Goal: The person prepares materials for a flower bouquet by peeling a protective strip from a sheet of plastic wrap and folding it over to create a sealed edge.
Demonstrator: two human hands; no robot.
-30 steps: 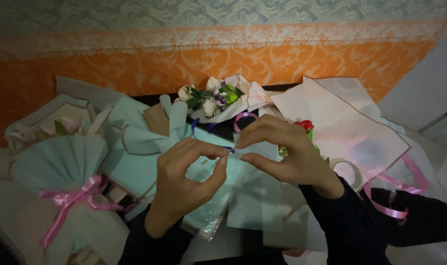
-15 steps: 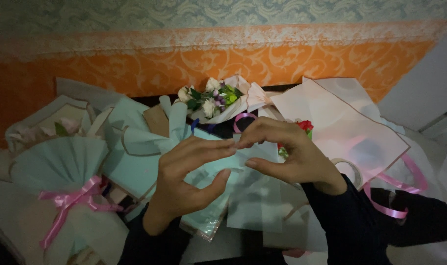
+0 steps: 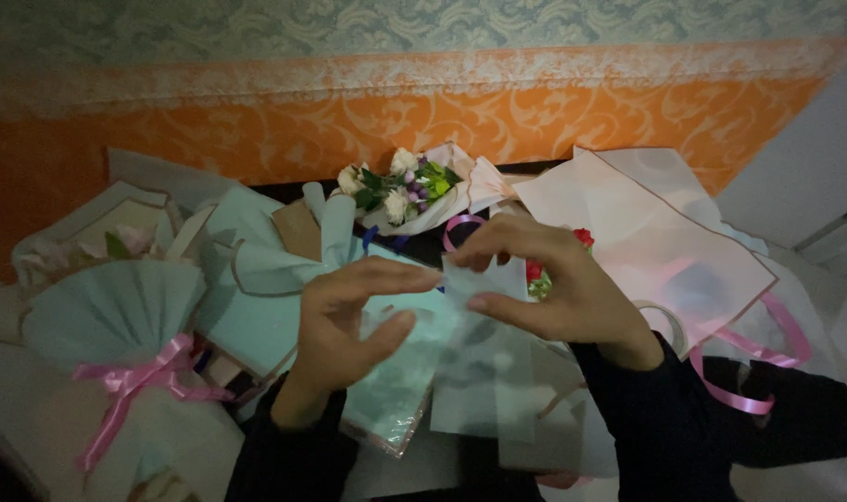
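Pale mint translucent wrapping sheet (image 3: pixel 484 353) hangs between both hands above the cluttered surface — the right hand (image 3: pixel 544 288) pinches its top edge, the left hand (image 3: pixel 349 325) grips its side between thumb and fingers. Behind lie a small white-flowered bouquet (image 3: pixel 400 191) and a pink wrapping sheet (image 3: pixel 647 242); a pink-ribboned mint bouquet (image 3: pixel 117 325) sits left.

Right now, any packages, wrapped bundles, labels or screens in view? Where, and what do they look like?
No labels or screens.
Mint fan-shaped wrapped bouquet, left foreground, pink satin bow.
White-and-purple flower bouquet in pale pink paper, centre back by the wall.
Pale pink wrapping sheet, right, flat, dark-edged.
Translucent mint wrapping sheet, centre, pinched by left hand and right hand.
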